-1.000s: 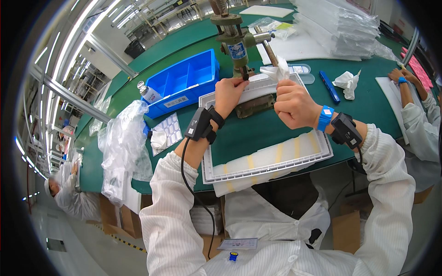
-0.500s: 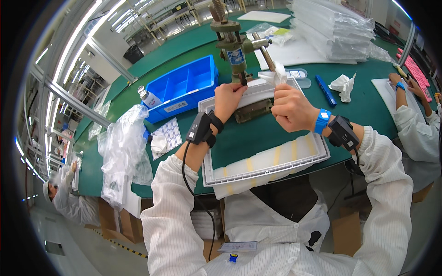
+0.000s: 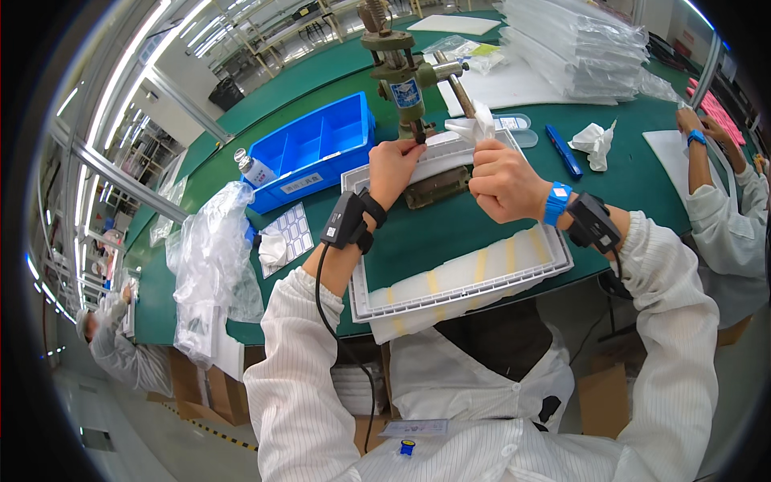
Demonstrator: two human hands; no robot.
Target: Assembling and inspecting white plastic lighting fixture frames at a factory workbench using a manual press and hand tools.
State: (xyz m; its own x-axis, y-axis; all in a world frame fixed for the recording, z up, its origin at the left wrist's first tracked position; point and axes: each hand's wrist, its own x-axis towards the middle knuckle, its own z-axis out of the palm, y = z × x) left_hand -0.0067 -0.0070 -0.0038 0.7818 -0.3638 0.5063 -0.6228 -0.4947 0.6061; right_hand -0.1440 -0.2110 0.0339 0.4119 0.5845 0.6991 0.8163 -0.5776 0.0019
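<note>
A green hand press (image 3: 404,84) stands at the far side of the work, its lever (image 3: 459,95) slanting down toward me. My right hand (image 3: 504,183) is closed round the lever's lower end, where crumpled white wrapping (image 3: 472,124) shows above the fist. Under the press ram, my left hand (image 3: 392,170) pinches at the frame's far edge; whatever lies between the fingertips is too small to make out. A white rectangular plastic frame (image 3: 450,309) surrounds the press base (image 3: 438,189). Foam sheet with yellow tape strips (image 3: 474,277) lies along its near side.
Left of the press sit a blue divided bin (image 3: 309,153), a bottle (image 3: 255,169), a label sheet (image 3: 289,233) and clear plastic bags (image 3: 210,265). To the right lie a blue pen-like tool (image 3: 564,151) and crumpled tissue (image 3: 594,145). Another person's hands (image 3: 695,128) work at far right.
The whole view has shifted slightly. Both hands keep their places at the ram and the lever, and the frame stays where it was under the press.
</note>
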